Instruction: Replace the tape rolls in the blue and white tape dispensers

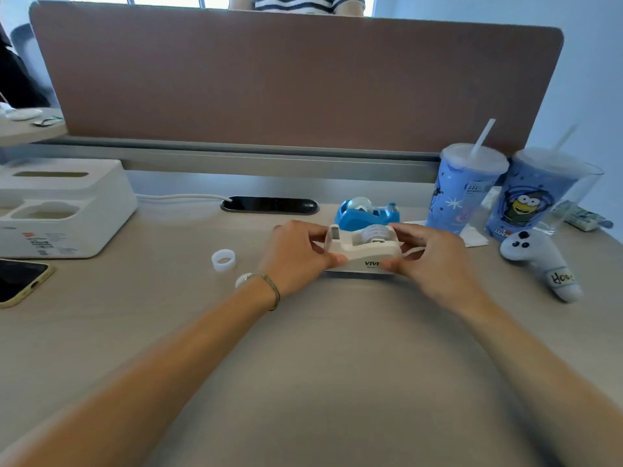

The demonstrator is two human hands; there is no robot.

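The white tape dispenser [365, 252] stands on the desk in the middle of the head view, with a tape roll [373, 233] seated in its cradle. My left hand [298, 256] grips its left end by the cutter. My right hand [426, 256] holds its right end, fingers curled around the body. Just behind it sits the blue tape dispenser [367, 215], which also carries a roll [360, 204]. A bare white plastic tape core [223, 260] lies on the desk to the left of my left hand.
A white tissue-box organiser [64, 207] and a phone [20, 281] are at the left. Two blue cups with straws [463, 190] [536, 197], a glass [583, 193] and a white game controller [539, 264] crowd the right. A brown partition [296, 82] closes the back.
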